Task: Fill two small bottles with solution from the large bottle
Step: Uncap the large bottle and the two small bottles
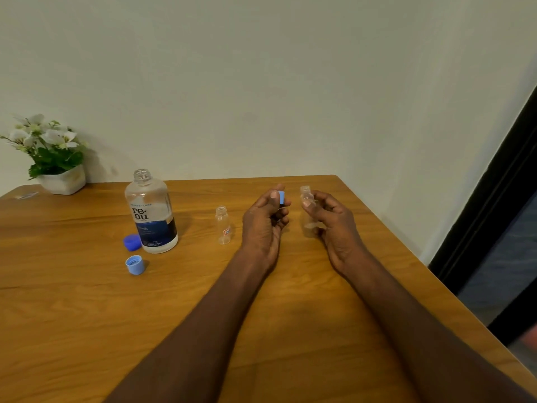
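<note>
Two grips: left hand (266, 216) round ribbed blue cap (281, 196), right hand (331, 219) round clear small bottle (307, 209).

Soft even light, edges warped, perhaps slightly blurred.

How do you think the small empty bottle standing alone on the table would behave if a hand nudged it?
The small bottle looks clear, thin and empty, so it is probably very light. Tall and narrow on the smooth table, it would likely tip rather than slide. Being round, it may then roll.
</note>
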The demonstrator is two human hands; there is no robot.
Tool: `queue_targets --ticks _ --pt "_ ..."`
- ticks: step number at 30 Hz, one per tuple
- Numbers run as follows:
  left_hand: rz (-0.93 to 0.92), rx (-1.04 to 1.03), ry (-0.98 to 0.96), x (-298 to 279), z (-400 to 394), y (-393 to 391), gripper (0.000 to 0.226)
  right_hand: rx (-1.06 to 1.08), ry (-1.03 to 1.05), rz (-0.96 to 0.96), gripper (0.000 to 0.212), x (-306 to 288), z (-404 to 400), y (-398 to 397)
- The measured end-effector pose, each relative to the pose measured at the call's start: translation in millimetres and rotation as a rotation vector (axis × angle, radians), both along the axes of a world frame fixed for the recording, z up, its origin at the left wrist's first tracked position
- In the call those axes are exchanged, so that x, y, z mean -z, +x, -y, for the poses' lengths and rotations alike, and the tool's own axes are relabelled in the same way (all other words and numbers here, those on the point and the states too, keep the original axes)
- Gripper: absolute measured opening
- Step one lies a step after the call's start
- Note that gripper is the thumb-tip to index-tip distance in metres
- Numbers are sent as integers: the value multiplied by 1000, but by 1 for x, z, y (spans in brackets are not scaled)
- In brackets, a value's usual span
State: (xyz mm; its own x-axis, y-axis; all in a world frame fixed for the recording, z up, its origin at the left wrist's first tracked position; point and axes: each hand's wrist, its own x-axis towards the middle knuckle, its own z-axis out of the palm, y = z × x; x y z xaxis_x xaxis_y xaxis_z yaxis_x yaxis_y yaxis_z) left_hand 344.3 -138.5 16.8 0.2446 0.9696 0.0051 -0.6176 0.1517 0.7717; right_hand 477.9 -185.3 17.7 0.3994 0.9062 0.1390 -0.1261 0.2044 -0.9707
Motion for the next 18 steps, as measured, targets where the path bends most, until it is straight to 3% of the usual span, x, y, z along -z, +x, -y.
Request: queue_targets --ticks 7,12,14,18 --pt "-582 -310 424 -4 42 -26 14 61 117 131 29 -2 10 -6" --pt "-958 -422 698 -4 83 -92 22 7 153 388 37 1 15 -23" --pt "-1113 -492 707 -1 89 -123 27 1 153 387 37 2 17 -33" --pt "-1276 -603 520 5 102 -174 38 42 135 424 34 4 15 -58"
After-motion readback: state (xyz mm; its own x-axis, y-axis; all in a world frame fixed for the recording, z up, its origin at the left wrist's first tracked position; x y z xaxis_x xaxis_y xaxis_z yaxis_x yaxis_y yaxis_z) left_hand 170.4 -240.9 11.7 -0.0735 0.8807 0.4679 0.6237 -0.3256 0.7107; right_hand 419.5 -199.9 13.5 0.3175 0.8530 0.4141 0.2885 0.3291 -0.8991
